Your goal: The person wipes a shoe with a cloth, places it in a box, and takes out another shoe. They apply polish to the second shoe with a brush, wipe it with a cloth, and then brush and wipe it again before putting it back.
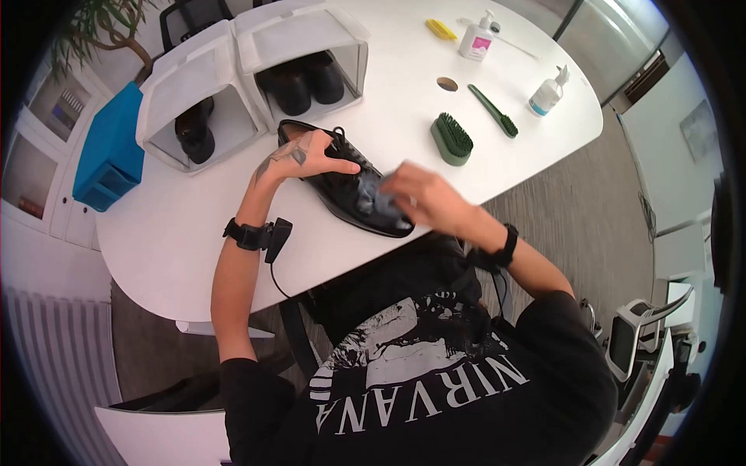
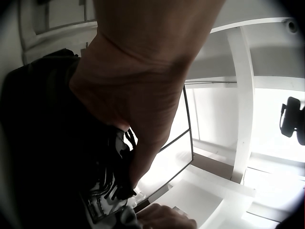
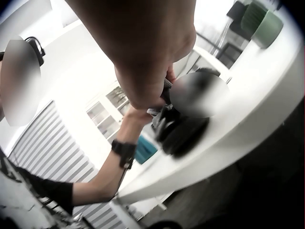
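A black lace-up shoe [image 1: 346, 208] lies on the white table with its toe toward the person. My left hand [image 1: 312, 155] grips it around the ankle opening, the thumb stretched along the laces. In the left wrist view this hand [image 2: 138, 95] reaches over the dark shoe beside the laces. My right hand [image 1: 427, 198], blurred, pinches a crumpled grey-blue cloth [image 1: 371, 194] against the front of the shoe. The right wrist view has the shoe [image 3: 183, 136] beneath that hand [image 3: 143, 81], whose fingers are mostly hidden.
Right of the shoe are a green shoe brush [image 1: 452, 141] and a long-handled green brush [image 1: 493, 111]. Two pump bottles, one with a pink label [image 1: 476, 39], and a yellow item [image 1: 440, 29] stand farther back. White boxes [image 1: 198, 74] with black shoes and a blue container [image 1: 113, 147] occupy the left.
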A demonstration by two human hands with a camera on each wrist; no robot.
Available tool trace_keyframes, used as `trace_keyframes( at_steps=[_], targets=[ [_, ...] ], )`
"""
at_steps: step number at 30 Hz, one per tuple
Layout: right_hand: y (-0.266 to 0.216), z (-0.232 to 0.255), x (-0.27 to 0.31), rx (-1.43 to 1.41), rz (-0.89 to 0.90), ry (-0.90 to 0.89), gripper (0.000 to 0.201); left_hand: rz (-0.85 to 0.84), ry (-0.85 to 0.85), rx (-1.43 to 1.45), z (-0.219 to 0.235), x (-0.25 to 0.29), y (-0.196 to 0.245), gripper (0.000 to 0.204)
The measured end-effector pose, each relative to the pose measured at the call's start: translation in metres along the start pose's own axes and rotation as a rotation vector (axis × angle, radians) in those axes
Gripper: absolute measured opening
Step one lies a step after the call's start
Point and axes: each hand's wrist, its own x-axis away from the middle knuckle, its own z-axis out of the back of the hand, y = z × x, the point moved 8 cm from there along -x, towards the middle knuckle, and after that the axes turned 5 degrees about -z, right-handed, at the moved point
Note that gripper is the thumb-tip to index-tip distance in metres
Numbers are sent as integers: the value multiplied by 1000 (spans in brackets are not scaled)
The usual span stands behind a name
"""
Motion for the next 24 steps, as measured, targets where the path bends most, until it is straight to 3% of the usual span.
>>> trace_keyframes(
  at_steps=[3, 5, 7, 9, 10, 11, 12, 13, 15, 18, 19, 22, 24],
  targets=[
    [-15, -4, 5, -69, 97, -44, 34, 90, -31, 15, 5, 6, 18, 85],
    [-41, -14, 14, -133, 198, -146, 33, 185, 97, -24, 3, 1, 12, 84],
    [-12, -2, 6, -103, 16, -43, 30, 239, 175, -24, 2, -3, 11, 78],
    [10, 7, 1, -69, -89, 38, 29, 114, 152, 181, -8, -4, 6, 72],
    [0, 5, 6, -133, -41, 50, 29, 54, 149, 279, -8, -4, 4, 68],
    [-17, 4, 12, -193, 16, 63, 29, -131, 253, 405, -1, 4, 23, 60],
    [-33, 5, 16, -249, 75, 75, 30, -75, 35, 270, 4, 10, 38, 55],
    [-47, 1, 20, -273, 138, -20, 31, -112, -38, 273, 2, 11, 41, 54],
    [-62, 1, 24, -158, 229, -3, 32, -139, -149, 385, -9, 12, 41, 49],
    [-62, 4, 16, -225, 191, 3, 33, -210, -96, 641, -13, 8, 35, 54],
    [-57, 6, 8, -255, 181, 5, 33, -100, -159, 629, -21, 4, 11, 49],
    [-39, 13, -21, -226, 191, -1, 34, -148, -74, 728, -7, 10, 20, 39],
    [-34, 11, -37, -247, 151, -10, 33, -58, -108, 748, -8, 17, 6, 40]
  ],
)
